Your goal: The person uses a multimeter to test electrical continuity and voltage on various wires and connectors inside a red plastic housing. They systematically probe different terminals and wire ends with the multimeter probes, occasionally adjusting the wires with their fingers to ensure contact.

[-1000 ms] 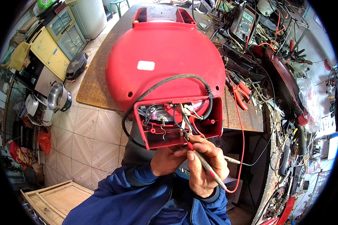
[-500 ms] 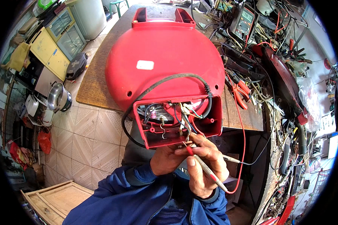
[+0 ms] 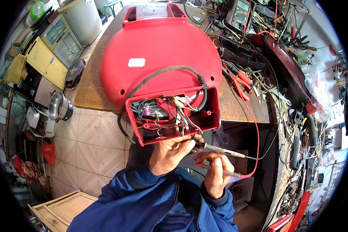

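**Red plastic housing (image 3: 162, 54) above two hands, one test probe in each**

The left hand (image 3: 168, 154) is at the lower edge of the housing, with thumb and fingertips pressed together on the black front end of the black-lead probe (image 3: 224, 150); the probe's pale shaft points away to the right of this grip (whether a wire is also pinched there, I cannot tell). The right hand (image 3: 216, 174), lower and to the right, has its fingers closed around the red-lead probe (image 3: 232, 174). The red front part of that probe points towards the left wrist, apart from the housing.

Just above the left grip is the open compartment (image 3: 214, 104), with loose wires (image 3: 180, 104) inside, and over it bends a black power cord (image 3: 154, 74). Farther up and right from both grips are the red-handled pliers (image 3: 243, 79) and, beyond them, a digital multimeter (image 3: 239, 13). The housing rests on the wooden table (image 3: 89, 91), its compartment projecting over the near edge.
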`<action>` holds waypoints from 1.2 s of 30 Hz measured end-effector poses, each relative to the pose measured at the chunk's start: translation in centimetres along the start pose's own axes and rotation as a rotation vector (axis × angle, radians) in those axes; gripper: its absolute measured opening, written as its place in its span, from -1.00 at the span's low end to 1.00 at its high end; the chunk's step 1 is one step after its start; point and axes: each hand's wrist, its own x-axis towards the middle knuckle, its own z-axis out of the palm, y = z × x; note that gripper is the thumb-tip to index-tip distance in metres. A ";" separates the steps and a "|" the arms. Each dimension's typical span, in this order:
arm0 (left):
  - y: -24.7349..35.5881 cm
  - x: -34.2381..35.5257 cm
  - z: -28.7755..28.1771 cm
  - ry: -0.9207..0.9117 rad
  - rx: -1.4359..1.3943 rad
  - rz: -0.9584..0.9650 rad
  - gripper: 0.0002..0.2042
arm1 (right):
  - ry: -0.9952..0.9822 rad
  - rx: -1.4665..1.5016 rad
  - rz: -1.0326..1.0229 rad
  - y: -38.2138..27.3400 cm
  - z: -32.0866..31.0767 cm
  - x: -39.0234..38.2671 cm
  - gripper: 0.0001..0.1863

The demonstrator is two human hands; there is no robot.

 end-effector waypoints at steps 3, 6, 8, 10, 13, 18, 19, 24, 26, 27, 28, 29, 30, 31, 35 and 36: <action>0.2 0.0 -0.1 -0.022 0.012 -0.005 -0.71 | 0.053 0.120 0.062 1.1 -0.3 0.1 -0.65; 0.2 -0.2 0.0 0.005 -0.033 -0.028 -0.72 | 0.021 0.294 0.022 1.1 -0.2 0.9 -0.59; 0.1 -0.1 -0.2 -0.009 0.018 -0.007 -0.73 | 0.000 0.328 0.024 0.8 0.1 1.3 -0.61; 0.2 -0.2 -0.2 -0.002 0.039 -0.015 -0.73 | -0.007 0.307 0.033 0.5 0.4 1.6 -0.65; 0.3 -0.2 -0.3 -0.045 -0.032 -0.038 -0.70 | 0.053 0.254 0.007 0.2 0.8 1.8 -0.65; 0.0 -0.6 -0.3 -0.045 -0.030 0.012 -0.69 | 0.159 0.333 -0.216 0.4 0.0 2.3 -0.81; 0.1 -0.6 -0.3 -0.052 -0.035 -0.007 -0.68 | 0.161 0.357 -0.183 0.4 0.0 2.2 -0.81; 0.0 -0.5 -0.1 -0.068 -0.071 -0.003 -0.66 | 0.095 0.368 0.079 1.5 -0.6 0.7 -0.82; 0.0 -0.5 0.1 -0.061 -0.043 0.024 -0.66 | 0.076 0.189 0.104 1.2 0.6 0.7 -0.77; 0.2 -0.5 0.2 -0.054 -0.004 0.044 -0.67 | 0.067 0.199 0.085 1.1 1.0 0.8 -0.72; 0.3 -0.6 0.4 -0.047 0.034 0.063 -0.67 | 0.048 0.203 0.063 1.2 1.1 0.9 -0.71; 0.5 -0.6 0.6 -0.045 0.028 0.059 -0.68 | 0.029 0.205 0.040 1.2 1.1 1.0 -0.70; 0.7 -0.6 0.7 -0.043 0.022 0.056 -0.68 | 0.028 0.207 0.057 1.1 1.1 1.0 -0.71; 0.8 -0.7 0.8 -0.042 0.015 0.052 -0.69 | 0.027 0.209 0.075 1.0 1.2 1.1 -0.71; 1.1 -0.9 0.7 -0.043 0.057 0.045 -0.69 | -0.015 0.282 0.183 0.7 1.5 1.5 -0.73; 1.0 -1.0 0.6 -0.041 0.071 0.033 -0.68 | -0.018 0.309 0.168 0.5 1.6 1.6 -0.74</action>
